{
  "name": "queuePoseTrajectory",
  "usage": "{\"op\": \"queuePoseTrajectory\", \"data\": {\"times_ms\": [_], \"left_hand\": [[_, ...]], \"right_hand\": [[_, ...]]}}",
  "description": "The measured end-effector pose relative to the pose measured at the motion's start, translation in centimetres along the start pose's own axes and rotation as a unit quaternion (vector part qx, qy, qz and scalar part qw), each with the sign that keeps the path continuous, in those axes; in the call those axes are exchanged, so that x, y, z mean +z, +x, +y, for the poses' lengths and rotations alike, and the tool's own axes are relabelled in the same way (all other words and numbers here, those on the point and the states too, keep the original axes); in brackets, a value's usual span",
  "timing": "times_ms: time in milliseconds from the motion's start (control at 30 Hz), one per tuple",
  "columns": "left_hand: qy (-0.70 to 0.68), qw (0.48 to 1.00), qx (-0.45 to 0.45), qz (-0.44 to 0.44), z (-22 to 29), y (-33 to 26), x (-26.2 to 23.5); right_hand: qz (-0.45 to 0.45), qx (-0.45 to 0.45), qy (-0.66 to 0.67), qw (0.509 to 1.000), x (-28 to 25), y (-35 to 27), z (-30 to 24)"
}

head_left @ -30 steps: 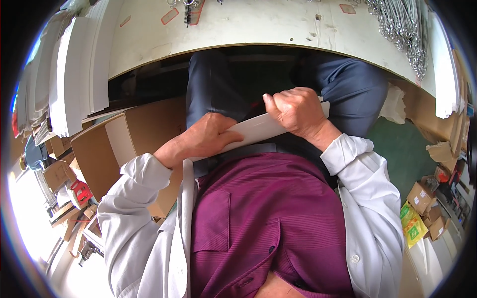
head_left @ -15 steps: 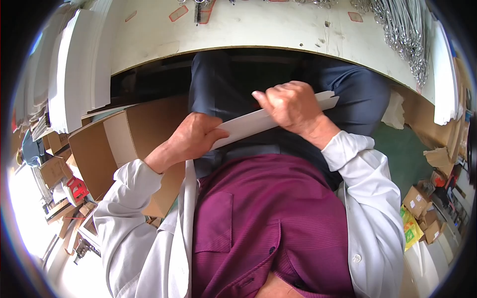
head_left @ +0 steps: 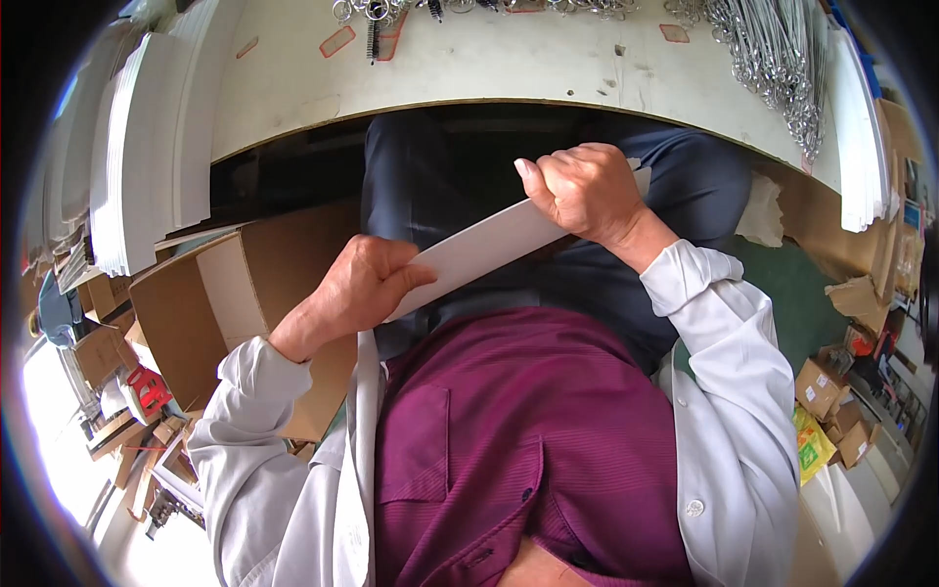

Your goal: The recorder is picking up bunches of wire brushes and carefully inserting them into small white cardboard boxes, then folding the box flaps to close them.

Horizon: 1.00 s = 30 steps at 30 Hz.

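Note:
A long white card strip [head_left: 494, 245] is held slantwise above my lap, its right end higher in the picture. My left hand [head_left: 367, 282] is closed on the lower left end, thumb lying on the face. Toward the other end, my right hand [head_left: 587, 194] grips it in a fist, thumb sticking out to the left. A small piece of the strip's end shows beyond the right hand. The fingers under the strip are hidden. Whether it is one sheet or folded, I cannot tell.
A white worktable [head_left: 469, 73] lies ahead, with bundled metal wire loops [head_left: 773, 59] at its right and small springs along the far edge. Stacks of white card [head_left: 137, 147] stand at left, more white card [head_left: 861, 137] at right. An open cardboard box [head_left: 196, 303] sits below the left side.
The strip has turned its broad face more into view. My right hand has risen slightly and moved right, my left hand slightly left and down.

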State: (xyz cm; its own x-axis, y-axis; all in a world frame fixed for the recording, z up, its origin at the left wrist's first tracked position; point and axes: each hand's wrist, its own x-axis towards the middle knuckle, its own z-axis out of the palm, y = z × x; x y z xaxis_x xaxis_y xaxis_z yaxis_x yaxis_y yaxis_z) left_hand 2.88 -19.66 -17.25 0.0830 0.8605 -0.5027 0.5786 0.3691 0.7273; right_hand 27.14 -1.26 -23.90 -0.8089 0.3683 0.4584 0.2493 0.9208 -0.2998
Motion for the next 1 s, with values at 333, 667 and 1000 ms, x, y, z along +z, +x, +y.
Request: {"op": "queuePoseTrajectory", "data": {"times_ms": [333,667,1000], "left_hand": [[-0.015,1.000,-0.007,0.018,-3.7,-2.1,-0.5],[0.156,0.984,-0.055,-0.072,1.1,-0.7,-5.0],[-0.003,0.982,0.056,-0.180,6.5,7.9,-0.2]], "right_hand": [[0.024,0.051,0.002,0.998,-2.5,-2.4,2.8],[0.025,0.017,0.006,1.000,-3.1,-0.8,1.3],[0.129,-0.029,0.072,0.989,-2.4,1.7,-2.8]]}}
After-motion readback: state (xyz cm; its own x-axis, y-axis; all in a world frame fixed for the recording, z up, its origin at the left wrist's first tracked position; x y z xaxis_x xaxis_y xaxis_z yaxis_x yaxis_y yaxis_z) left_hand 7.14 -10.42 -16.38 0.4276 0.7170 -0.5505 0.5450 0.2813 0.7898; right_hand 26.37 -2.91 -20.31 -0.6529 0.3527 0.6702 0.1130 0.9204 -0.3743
